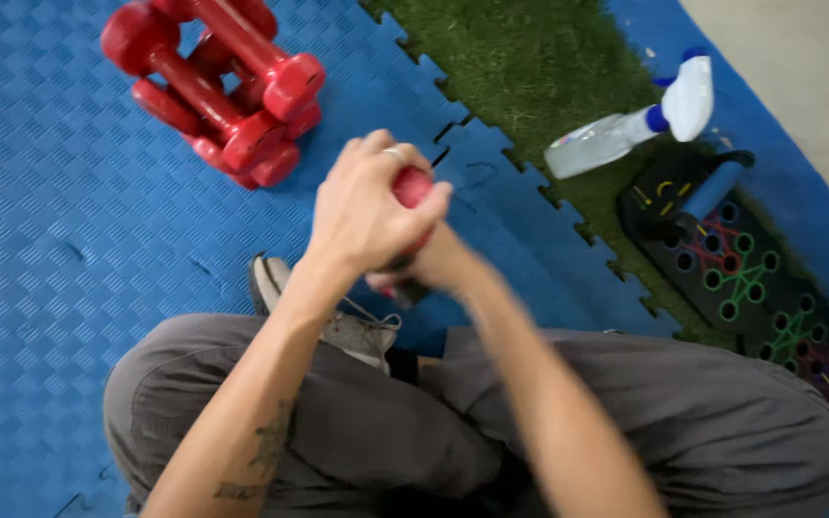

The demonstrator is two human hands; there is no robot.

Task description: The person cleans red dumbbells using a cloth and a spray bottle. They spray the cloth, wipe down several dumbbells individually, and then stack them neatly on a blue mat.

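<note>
The person sits cross-legged on the blue foam floor mat [69, 269]. The left hand [362, 206] wraps its grip tightly over one end of a red dumbbell [413, 185], held above the lap. The right hand [424, 269] is mostly hidden beneath; I cannot tell its grip. A stack of red dumbbells [227, 86] sits toward the mat's far edge, a spray bottle [630, 120] lying on the grass strip [520, 58] within reach.

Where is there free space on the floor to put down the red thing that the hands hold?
The blue mat is bare left of the knee, below the red dumbbell pile. A smaller bare patch lies between both hands and the grass strip. The right side is crowded: spray bottle and black board.
</note>
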